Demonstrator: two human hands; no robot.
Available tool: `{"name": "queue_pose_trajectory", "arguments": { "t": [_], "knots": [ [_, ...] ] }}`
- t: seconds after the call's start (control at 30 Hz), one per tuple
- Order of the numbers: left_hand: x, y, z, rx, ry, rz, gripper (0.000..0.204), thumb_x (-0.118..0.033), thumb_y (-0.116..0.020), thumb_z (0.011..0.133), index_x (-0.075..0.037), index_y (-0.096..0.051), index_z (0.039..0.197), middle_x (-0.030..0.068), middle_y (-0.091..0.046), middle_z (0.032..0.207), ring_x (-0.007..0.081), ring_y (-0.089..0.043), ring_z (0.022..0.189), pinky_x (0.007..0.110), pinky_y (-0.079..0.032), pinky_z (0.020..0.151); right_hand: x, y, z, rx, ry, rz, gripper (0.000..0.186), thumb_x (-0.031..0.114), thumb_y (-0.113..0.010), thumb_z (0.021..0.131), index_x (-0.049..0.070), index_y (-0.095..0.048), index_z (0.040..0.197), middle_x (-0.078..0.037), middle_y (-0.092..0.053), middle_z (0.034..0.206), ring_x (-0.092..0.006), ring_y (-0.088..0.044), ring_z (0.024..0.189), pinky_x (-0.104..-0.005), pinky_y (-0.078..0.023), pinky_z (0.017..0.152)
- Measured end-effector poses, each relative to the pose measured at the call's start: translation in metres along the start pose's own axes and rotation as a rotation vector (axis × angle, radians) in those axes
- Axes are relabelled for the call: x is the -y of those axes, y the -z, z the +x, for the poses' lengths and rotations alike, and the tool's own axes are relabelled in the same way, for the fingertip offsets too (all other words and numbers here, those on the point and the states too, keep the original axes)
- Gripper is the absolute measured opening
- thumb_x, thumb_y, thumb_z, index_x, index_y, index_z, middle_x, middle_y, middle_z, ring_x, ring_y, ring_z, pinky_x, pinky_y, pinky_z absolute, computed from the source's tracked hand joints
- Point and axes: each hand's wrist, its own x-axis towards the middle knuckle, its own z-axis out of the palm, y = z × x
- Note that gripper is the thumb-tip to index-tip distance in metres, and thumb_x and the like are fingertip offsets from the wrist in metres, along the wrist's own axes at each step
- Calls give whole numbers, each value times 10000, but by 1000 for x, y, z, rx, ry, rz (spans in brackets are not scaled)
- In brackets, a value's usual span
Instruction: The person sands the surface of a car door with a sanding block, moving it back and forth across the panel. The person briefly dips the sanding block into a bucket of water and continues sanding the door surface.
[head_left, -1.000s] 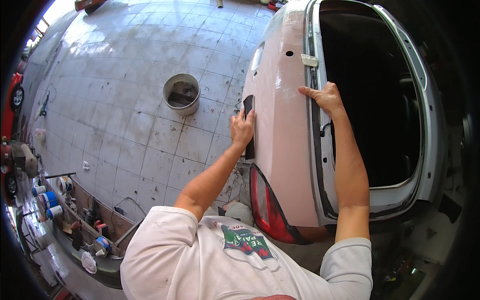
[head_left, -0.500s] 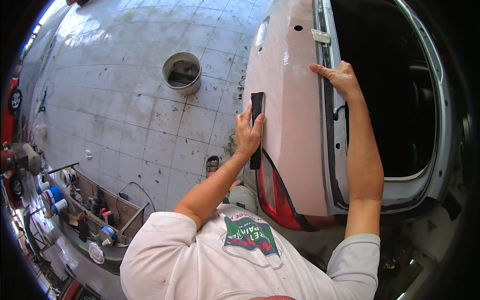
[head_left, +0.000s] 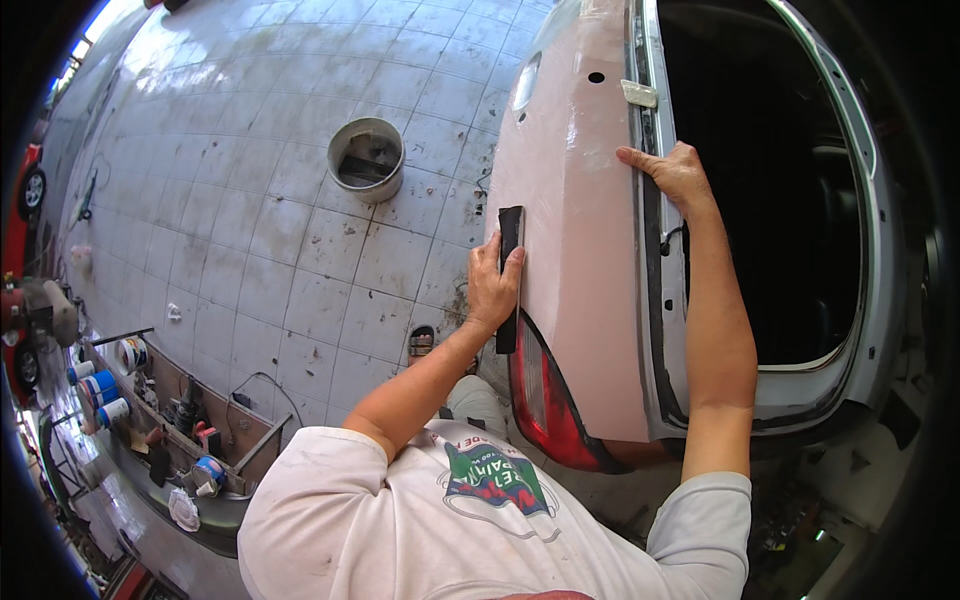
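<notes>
My left hand (head_left: pixel 492 288) is closed round a long, narrow black sanding block (head_left: pixel 511 235), thumb on one side and fingers on the other. The block lies lengthwise against the outer side of a car's pinkish, primer-coloured rear panel (head_left: pixel 580 250), just above the red tail light (head_left: pixel 545 400). My right hand (head_left: pixel 682 178) grips the edge of the car's dark rear opening (head_left: pixel 770 200). Its thumb stretches onto the panel, while the other fingers curl over the edge, partly hidden. A small pale pad (head_left: pixel 639 94) sits on the channel beyond that hand.
A round bucket (head_left: pixel 385 188) with dark pieces inside stands on the tiled floor (head_left: pixel 260 220) to the left. At lower left, a tray-like stand (head_left: pixel 240 400) holds several cans and tools. A red car (head_left: pixel 30 235) shows at the far left rim.
The whole view has shifted slightly, so the car and bucket appear lower. Both hands and the sanding block keep nearly the same places on the car.
</notes>
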Motion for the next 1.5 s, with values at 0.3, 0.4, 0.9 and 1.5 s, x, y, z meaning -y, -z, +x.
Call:
{"name": "queue_pose_trajectory", "arguments": {
  "t": [0.3, 0.4, 0.9, 1.5],
  "knots": [
    [3, -1, 12, 25, 41, 65, 698, -529, -533, 1029, -11, -500, 1496, 256, -541, 1289, 409, -519, 1237, 459, -406, 1083, -14, -5, 12, -18, 59, 32, 715, 518, -961, 645, -76, -695, 942, -233, -741, 820, -261, -762, 687, -326, -615, 671],
    [8, -1, 14, 2, 22, 92, 698, -535, -533, 1027, -6, -516, 1483, 262, -553, 1279, 414, -530, 1230, 458, -411, 1079, -8, -1, 7, 2, 23, -9, 734, 536, -954, 645, -59, -722, 1006, -226, -755, 924, -272, -765, 801, -327, -605, 768],
    [-2, 0, -2, 26, -166, -63, 700, -467, -637, 998, 57, -524, 1449, 243, -536, 1248, 372, -529, 1177, 445, -411, 1056, -13, 0, -3, -19, -34, -35, 849, 631, -944, 600, -101, -673, 934, -225, -704, 740, -306, -744, 667, -387, -617, 717],
    [15, -35, 249, 73, -107, 0, 640, -478, -576, 1015, 12, -549, 1426, 273, -570, 1203, 435, -588, 1072, 476, -484, 961, 21, -2, -8, 9, -119, 117, 470, 323, -945, 767, -49, -716, 942, -77, -728, 786, -132, -664, 660, -280, -552, 640]
  ]
}}
